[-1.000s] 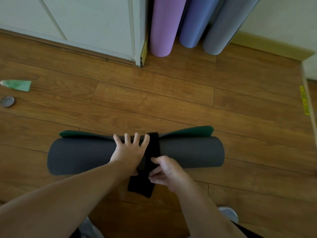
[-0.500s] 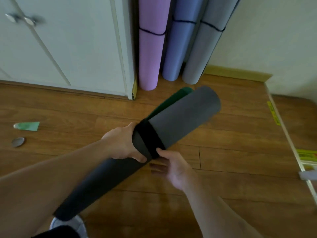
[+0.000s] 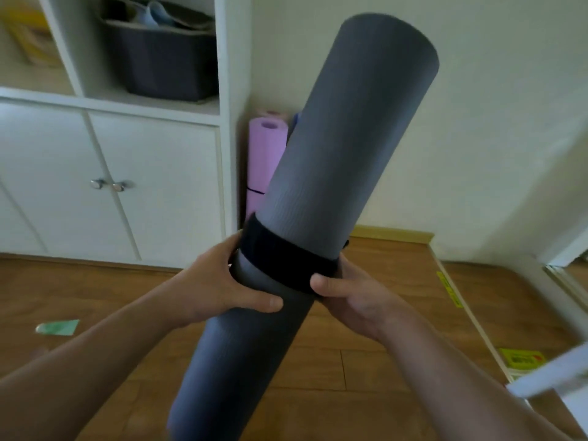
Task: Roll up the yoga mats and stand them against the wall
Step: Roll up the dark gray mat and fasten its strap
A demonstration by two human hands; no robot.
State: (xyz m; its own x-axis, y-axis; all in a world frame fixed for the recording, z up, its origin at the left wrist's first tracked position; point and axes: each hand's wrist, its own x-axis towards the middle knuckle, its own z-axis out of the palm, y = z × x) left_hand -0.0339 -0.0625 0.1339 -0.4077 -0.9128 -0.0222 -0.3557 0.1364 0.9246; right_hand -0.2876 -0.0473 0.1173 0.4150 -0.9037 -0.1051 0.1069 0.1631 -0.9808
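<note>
You hold the grey mat (image 3: 343,148) off the floor, tilted, in front of the purple mat (image 3: 265,160) by the wall. Your left hand (image 3: 222,288) and right hand (image 3: 353,297) clasp it at its black strap (image 3: 283,259). A yellow label (image 3: 521,359) right of it is unreadable.

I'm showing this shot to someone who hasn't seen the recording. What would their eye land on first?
The big rolled grey mat fills the centre, tilted up toward the wall, with a black strap around its middle. The left hand and right hand each have a grip on it at the strap. Behind it, a purple rolled mat stands in the corner beside the white cabinet.
</note>
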